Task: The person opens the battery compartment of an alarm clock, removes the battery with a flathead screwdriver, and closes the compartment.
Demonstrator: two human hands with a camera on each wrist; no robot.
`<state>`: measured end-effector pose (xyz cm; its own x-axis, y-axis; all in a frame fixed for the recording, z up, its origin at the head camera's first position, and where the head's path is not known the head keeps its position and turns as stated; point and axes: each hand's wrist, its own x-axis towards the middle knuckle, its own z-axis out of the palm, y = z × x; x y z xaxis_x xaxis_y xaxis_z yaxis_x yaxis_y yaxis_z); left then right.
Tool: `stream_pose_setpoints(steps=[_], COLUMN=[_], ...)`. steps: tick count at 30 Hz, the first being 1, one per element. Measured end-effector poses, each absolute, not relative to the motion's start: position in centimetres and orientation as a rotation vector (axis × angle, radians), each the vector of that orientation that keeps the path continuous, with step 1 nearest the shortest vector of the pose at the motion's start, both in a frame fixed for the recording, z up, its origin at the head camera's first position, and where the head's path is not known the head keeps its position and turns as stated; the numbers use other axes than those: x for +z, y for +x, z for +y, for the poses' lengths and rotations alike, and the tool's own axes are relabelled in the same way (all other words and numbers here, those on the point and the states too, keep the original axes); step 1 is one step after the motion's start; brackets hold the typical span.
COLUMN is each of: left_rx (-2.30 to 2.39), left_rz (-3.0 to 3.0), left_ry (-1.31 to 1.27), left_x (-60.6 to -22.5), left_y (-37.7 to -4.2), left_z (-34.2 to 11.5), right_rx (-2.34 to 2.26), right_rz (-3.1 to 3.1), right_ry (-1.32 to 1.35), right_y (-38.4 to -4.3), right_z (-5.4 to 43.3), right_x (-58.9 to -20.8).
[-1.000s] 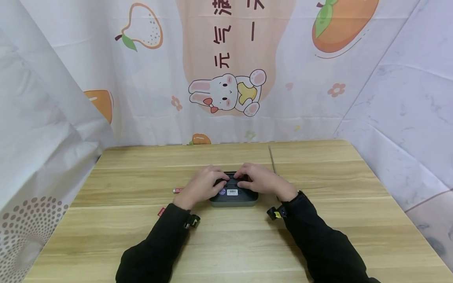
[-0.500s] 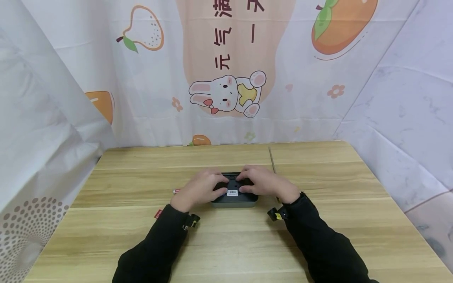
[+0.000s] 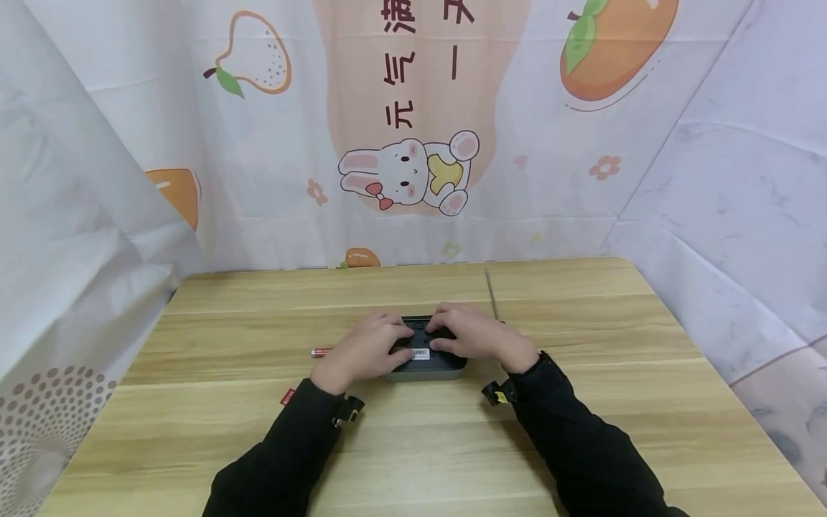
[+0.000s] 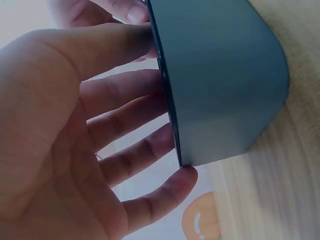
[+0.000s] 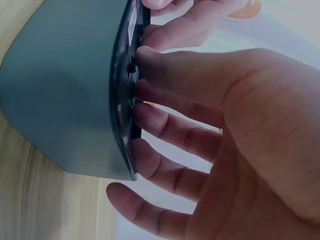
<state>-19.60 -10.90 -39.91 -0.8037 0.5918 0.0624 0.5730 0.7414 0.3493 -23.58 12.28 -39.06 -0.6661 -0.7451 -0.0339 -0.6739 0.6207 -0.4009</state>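
Note:
A grey-green box with rounded corners and a dark panel on top, a device of some kind [image 3: 428, 375], sits mid-table between both hands. A white barcode label [image 3: 421, 354] shows on its panel. My left hand [image 3: 365, 348] lies over the panel's left side, thumb by the label and fingers spread along the far edge. From the right, my right hand [image 3: 474, 332] touches the same panel with thumb and fingertips. In the right wrist view, a small dark knob or hole [image 5: 132, 67] shows by the thumb [image 5: 150, 62]. The fingers hide much of the panel.
Left of the left hand lies a red-and-white battery [image 3: 320, 352], partly covered by that hand. A small red piece [image 3: 287, 396] shows beside the left sleeve. Behind the right hand, a thin dark rod [image 3: 492, 294] runs toward the table's back edge. A printed curtain [image 3: 271, 179] hangs behind.
The left thumb has shifted toward the label and now covers the round purple sticker seen earlier. The right hand stays on the panel with slight finger shifts. The whole head view has drifted slightly.

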Motion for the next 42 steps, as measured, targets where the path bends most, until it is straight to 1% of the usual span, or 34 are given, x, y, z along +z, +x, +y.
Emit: stream_pose_setpoints(steps=[9, 16, 24, 32, 42], left_rx=[0.363, 0.209, 0.191, 0.277, 0.411], left_rz=[2.922, 2.968, 2.952, 2.939, 2.906], left_ry=[0.975, 1.039, 0.969, 0.911, 0.936], left_x=[-39.6, -39.5, -39.4, -39.2, -38.7], left_y=[-19.1, -18.6, -18.2, -18.0, -18.1], left_z=[-10.4, -10.0, -9.9, -9.8, -10.5], right_rx=[-0.531, -0.533, -0.472, -0.459, -0.475], right_rz=[2.652, 2.666, 2.704, 2.713, 2.736], right_ry=[-1.209, -1.235, -1.290, -1.213, -1.159], right_y=[-23.7, -23.6, -23.2, -23.0, -23.3], right_z=[12.2, 12.3, 12.3, 12.4, 12.8], right_x=[-39.5, -39.6, -39.7, -39.3, -39.2])
